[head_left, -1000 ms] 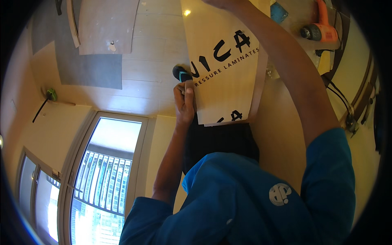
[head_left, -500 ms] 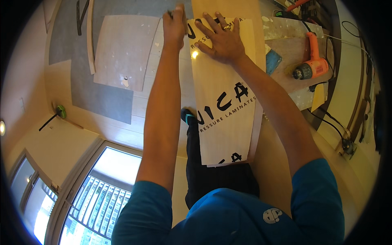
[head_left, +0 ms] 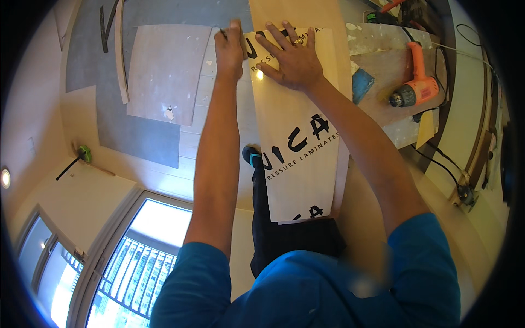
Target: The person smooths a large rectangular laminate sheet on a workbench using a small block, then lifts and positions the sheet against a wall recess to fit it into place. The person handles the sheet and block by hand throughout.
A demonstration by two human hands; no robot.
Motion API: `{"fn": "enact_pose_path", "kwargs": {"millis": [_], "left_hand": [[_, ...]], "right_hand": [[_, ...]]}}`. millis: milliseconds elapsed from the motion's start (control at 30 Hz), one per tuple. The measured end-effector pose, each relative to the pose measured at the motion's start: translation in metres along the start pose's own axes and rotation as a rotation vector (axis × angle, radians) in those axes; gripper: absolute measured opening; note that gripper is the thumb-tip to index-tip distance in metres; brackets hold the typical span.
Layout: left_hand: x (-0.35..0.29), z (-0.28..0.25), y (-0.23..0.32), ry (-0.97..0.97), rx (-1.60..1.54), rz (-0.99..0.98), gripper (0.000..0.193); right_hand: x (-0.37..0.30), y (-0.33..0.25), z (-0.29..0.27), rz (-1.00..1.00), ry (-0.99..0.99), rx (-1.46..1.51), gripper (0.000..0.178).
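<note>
- One long pale laminate sheet [head_left: 298, 136] with dark printed lettering runs from the person's body out to both hands.
- The right hand [head_left: 292, 54] lies flat on the sheet's far end, fingers spread wide, a ring on one finger, arm stretched straight out.
- The left hand [head_left: 229, 46] sits just beside it at the sheet's far left corner, fingers curled around a small dark tool [head_left: 223, 34]; what kind of tool cannot be told.
- One orange power drill [head_left: 418, 82] lies on a paint-spattered board [head_left: 383, 44], well to the right of the right hand.
- One blue block [head_left: 361, 85] lies between the right forearm and the drill.
- One pale loose panel [head_left: 164, 71] lies on the floor left of the left hand.
</note>
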State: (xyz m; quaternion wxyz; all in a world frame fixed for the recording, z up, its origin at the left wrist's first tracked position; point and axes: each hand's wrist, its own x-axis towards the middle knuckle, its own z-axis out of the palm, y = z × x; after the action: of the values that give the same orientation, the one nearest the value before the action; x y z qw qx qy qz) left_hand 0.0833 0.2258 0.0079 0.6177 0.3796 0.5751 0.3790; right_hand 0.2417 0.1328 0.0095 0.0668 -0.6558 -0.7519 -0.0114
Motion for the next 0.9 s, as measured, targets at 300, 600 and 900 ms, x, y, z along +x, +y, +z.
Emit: {"fn": "enact_pose_path", "kwargs": {"millis": [300,600,900], "left_hand": [[-0.13,-0.037,-0.045,-0.033,-0.019,-0.23,0.066],[-0.119,-0.028,-0.054,0.045,0.361,0.063,0.058],[-0.307,-0.158,-0.099,-0.08,-0.249,-0.559,0.059]], "right_hand": [[-0.005,0.009,-0.004,0.029,-0.064,-0.045,0.071],[-0.007,0.009,0.006,0.008,0.049,-0.019,0.07],[-0.005,0.005,-0.008,0.015,-0.064,0.128,0.075]]}}
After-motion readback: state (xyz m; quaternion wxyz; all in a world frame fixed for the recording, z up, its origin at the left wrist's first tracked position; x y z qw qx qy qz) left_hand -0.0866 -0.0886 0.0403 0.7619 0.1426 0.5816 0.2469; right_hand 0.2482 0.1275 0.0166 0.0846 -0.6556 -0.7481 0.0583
